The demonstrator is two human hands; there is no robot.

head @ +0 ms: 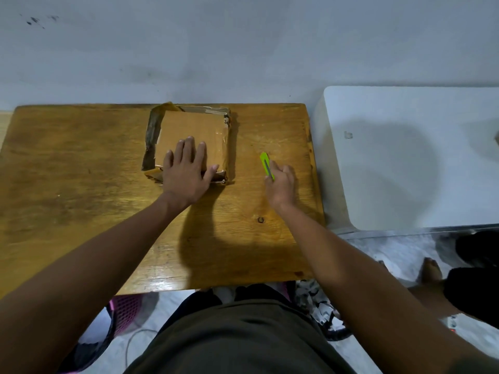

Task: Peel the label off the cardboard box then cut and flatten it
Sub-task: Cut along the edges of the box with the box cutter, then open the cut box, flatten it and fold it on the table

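Note:
A brown cardboard box [189, 125] lies at the far middle of the wooden table [81, 171], wrapped in shiny tape, with a loose strip of tape curling along its left side. My left hand [186, 171] presses flat on the box's top near its front edge, fingers spread. To the right of the box, my right hand [280, 184] grips a lime-green utility knife [266, 166], its tip pointing away from me, just above the table. No label shows on the visible top face.
A white tabletop [418, 157] adjoins the wooden table on the right. A pink basket [124, 309] and scraps lie on the floor under the table's near edge. A grey wall stands right behind the box.

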